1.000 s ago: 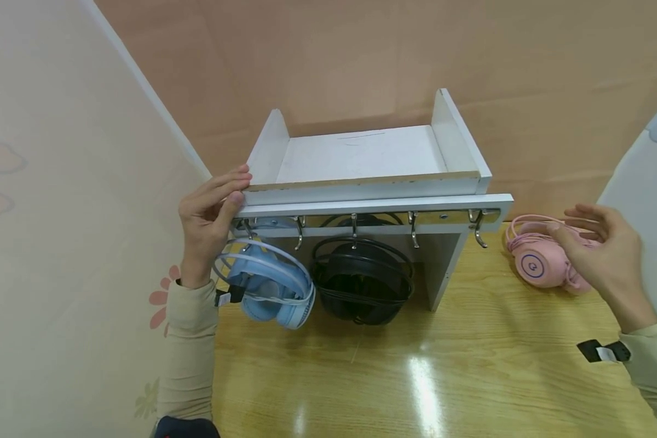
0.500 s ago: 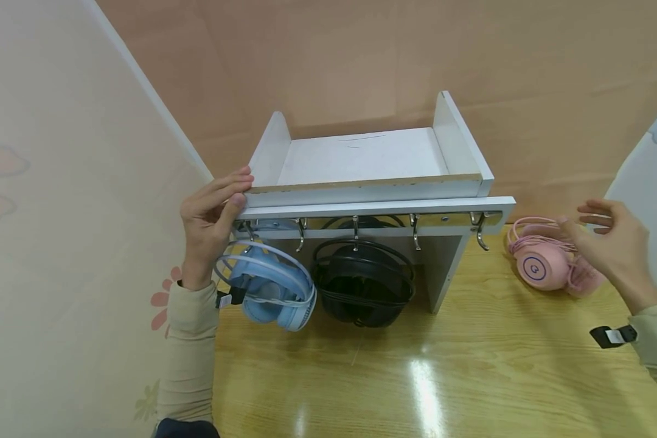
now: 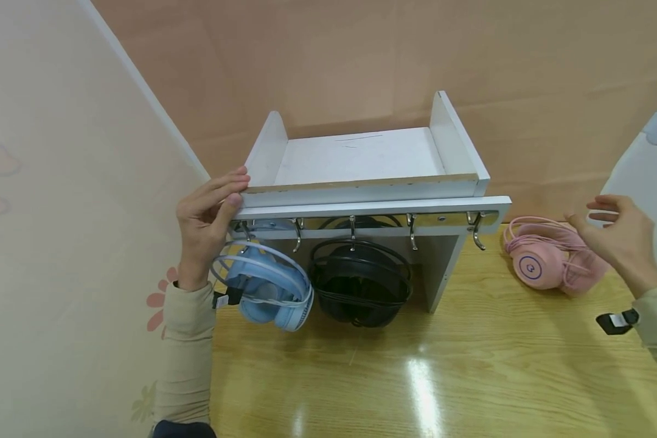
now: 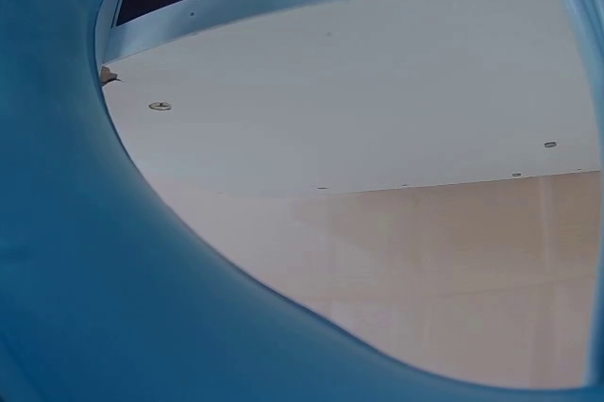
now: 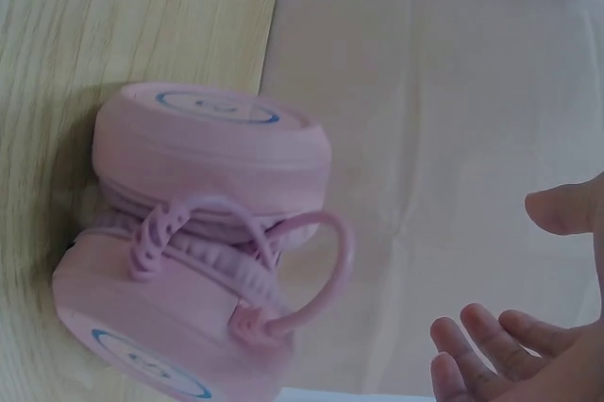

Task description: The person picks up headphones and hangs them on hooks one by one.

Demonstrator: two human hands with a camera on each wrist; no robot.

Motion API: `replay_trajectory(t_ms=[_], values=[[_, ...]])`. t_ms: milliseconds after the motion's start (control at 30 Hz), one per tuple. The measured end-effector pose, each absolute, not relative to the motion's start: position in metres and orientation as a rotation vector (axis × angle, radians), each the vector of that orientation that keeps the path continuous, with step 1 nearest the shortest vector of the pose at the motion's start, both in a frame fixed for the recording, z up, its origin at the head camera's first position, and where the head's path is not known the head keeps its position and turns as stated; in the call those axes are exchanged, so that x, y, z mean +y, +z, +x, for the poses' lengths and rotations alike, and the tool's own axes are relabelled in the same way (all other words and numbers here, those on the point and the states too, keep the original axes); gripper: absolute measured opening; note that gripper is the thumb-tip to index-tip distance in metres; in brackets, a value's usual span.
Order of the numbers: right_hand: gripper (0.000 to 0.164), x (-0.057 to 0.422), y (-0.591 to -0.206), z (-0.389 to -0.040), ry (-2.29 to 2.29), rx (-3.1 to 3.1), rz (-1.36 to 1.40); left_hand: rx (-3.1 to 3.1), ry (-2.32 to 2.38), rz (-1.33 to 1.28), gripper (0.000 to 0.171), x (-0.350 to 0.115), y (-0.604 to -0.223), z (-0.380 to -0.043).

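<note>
At the left end of a white hook shelf (image 3: 361,194), my left hand (image 3: 205,213) grips the front corner, thumb on the hook board and fingers over the upper edge. Blue headphones (image 3: 274,283) hang from the leftmost hook, just below that hand; their blue band fills much of the left wrist view. Black headphones (image 3: 361,286) hang beside them from the middle hook. Pink headphones (image 3: 539,264) with a bundled cord lie on the wooden table, right of the shelf. My right hand (image 3: 624,240) hovers beside them, thumb and fingers apart, holding nothing.
Bare metal hooks (image 3: 477,231) stick out along the right part of the board. Brown paper (image 3: 553,91) covers the back, a patterned white panel (image 3: 76,213) stands at the left and another panel (image 3: 651,176) at the right.
My right hand has drifted right and slightly away from the pink headphones, uncovering more of them. The left hand keeps its grip on the shelf.
</note>
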State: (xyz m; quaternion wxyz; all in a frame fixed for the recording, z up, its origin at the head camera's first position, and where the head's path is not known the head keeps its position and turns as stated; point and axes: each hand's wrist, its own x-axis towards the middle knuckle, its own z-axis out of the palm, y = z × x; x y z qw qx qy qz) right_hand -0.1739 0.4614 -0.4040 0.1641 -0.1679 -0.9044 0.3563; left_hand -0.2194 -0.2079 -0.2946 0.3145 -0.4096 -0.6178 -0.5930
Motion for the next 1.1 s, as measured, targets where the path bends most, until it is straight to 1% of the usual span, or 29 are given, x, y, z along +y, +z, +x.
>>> replay_trajectory(t_ms=[333,700,1100], values=[[0.093,0.48,-0.414,-0.183,0.965,-2.688,-0.589,-1.643,-1.566,-1.066,0.033,-0.209,-0.294,-0.218],[0.093,0.499,-0.421,-0.194,0.921,-2.743,-0.542,-1.652,-1.564,-1.08,0.034,-0.209,-0.294,-0.218],[0.096,0.508,-0.417,-0.201,0.93,-2.792,-0.639,-1.658,-1.559,-1.088,0.034,-0.21,-0.293,-0.217]])
